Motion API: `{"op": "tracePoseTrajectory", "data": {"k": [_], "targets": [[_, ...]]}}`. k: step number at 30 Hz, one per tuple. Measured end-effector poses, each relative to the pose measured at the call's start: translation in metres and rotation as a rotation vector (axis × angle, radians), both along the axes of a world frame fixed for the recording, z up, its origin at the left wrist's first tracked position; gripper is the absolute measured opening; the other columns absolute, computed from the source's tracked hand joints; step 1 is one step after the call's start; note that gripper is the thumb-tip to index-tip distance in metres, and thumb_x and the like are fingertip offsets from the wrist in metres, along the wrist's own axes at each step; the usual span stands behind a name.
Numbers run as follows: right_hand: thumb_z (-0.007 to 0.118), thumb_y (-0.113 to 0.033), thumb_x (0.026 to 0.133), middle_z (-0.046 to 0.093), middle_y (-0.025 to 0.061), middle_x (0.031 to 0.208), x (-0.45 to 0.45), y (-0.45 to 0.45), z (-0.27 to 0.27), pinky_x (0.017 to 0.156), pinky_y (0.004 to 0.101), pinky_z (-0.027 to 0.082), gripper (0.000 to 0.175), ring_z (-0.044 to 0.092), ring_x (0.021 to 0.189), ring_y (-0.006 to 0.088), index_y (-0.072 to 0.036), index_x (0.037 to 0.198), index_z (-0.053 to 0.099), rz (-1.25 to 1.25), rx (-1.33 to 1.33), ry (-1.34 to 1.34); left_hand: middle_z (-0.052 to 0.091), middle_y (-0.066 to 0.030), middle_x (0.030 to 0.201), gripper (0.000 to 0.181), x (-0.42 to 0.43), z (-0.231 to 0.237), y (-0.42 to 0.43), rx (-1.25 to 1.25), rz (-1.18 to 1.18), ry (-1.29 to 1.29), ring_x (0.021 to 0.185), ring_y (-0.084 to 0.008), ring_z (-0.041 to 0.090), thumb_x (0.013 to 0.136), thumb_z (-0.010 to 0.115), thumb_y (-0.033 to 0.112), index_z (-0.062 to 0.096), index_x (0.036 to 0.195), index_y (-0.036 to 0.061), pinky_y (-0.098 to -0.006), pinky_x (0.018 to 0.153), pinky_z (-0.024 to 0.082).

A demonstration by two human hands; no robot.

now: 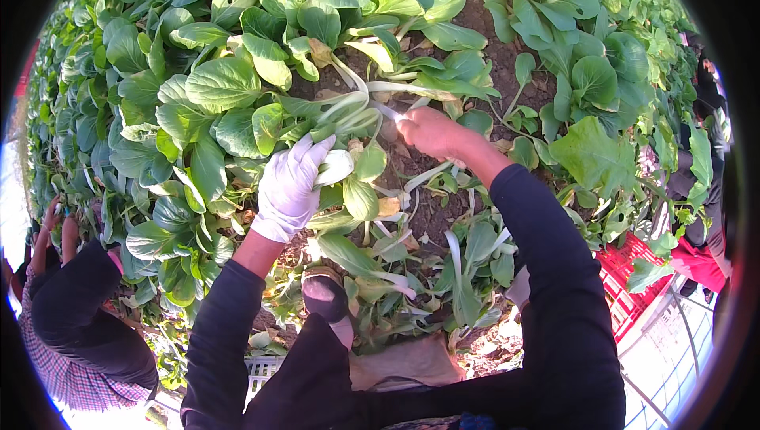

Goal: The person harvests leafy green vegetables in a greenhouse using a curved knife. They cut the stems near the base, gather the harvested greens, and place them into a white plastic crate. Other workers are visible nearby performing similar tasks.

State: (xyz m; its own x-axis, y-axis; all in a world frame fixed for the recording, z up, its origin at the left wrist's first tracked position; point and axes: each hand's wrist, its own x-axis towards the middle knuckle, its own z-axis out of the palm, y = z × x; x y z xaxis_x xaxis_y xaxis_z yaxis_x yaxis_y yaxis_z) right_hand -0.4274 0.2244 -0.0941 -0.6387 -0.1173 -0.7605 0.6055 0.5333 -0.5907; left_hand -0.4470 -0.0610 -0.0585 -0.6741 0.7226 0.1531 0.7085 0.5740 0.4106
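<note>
My left hand (pixel 294 184), in a white glove, is closed around a bok choy (pixel 335 168) whose pale base points to the right. Just to its right is my bare right hand (pixel 433 132), gripping a knife; the handle is hidden in the fist. The knife's blade (pixel 387 112) reaches left to the pale stalks (pixel 356 96) of another plant close to the soil. Whether the blade cuts into those stalks, I cannot tell. Loose leaves (pixel 356 258) and stalks lie on the ground below my hands.
Dense leafy greens (pixel 225 86) grow ahead and to the left. A red plastic crate (pixel 632 284) stands at the right, and a white crate (pixel 261 370) sits beside my leg. One person (pixel 89 317) bends among the plants at left; another person (pixel 700 210) is at the right edge.
</note>
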Motion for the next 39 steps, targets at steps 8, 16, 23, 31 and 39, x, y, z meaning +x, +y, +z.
{"op": "tracePoseTrajectory", "data": {"k": [8,16,23,31,39], "targets": [[0.062,-0.04,0.093,0.05,-0.0018,0.06,0.039,-0.028,-0.004,0.044,0.0265,0.037,0.04,0.045,0.046,0.0077,-0.003,0.079,0.061,-0.523,0.012,0.565,0.062,-0.0115,0.118,0.067,0.012,0.003,0.003,-0.056,-0.106,0.145,0.103,-0.0293,0.061,0.069,0.066,0.0,0.055,0.134,0.0106,-0.04,0.092,0.047],[0.08,-0.042,0.075,0.061,0.0043,0.067,-0.032,-0.067,0.001,0.045,0.0326,0.041,0.043,0.051,0.047,0.0149,-0.003,0.071,0.061,-0.518,0.168,0.238,0.061,-0.0099,0.116,0.044,0.029,0.007,0.009,-0.183,-0.187,0.245,0.093,-0.0262,0.062,0.079,0.058,0.011,0.058,0.123,0.0103,-0.0412,0.091,0.048],[0.075,-0.013,0.074,0.062,0.0019,0.081,0.002,-0.043,0.013,0.045,0.028,0.042,0.03,0.053,0.057,0.0115,-0.009,0.103,0.067,-0.96,-0.437,0.138,0.052,-0.0133,0.139,0.055,0.082,0.063,0.019,-0.11,-0.147,0.099,0.078,-0.0225,0.062,0.077,0.062,0.008,0.056,0.131,0.0166,-0.0334,0.069,0.051],[0.054,-0.006,0.089,0.065,0.0116,0.109,0.089,-0.017,0.074,0.07,0.0285,0.053,0.061,0.062,0.079,0.0154,-0.007,0.147,0.038,-1.038,-1.095,0.391,0.067,-0.0107,0.114,0.062,0.075,0.143,-0.035,0.558,0.072,-1.641,0.1,-0.017,0.066,0.074,0.07,-0.009,0.053,0.133,0.0012,-0.0305,0.089,0.054],[0.072,-0.005,0.081,0.065,0.0093,0.109,0.121,-0.049,0.111,0.064,0.0234,0.052,0.074,0.065,0.083,0.0131,-0.01,0.148,0.039,-0.913,-1.0,0.539,0.069,-0.0124,0.102,0.06,0.067,0.163,-0.068,0.978,0.628,-1.368,0.087,-0.0183,0.068,0.079,0.07,-0.002,0.05,0.136,-0.0006,-0.029,0.079,0.056]]}}
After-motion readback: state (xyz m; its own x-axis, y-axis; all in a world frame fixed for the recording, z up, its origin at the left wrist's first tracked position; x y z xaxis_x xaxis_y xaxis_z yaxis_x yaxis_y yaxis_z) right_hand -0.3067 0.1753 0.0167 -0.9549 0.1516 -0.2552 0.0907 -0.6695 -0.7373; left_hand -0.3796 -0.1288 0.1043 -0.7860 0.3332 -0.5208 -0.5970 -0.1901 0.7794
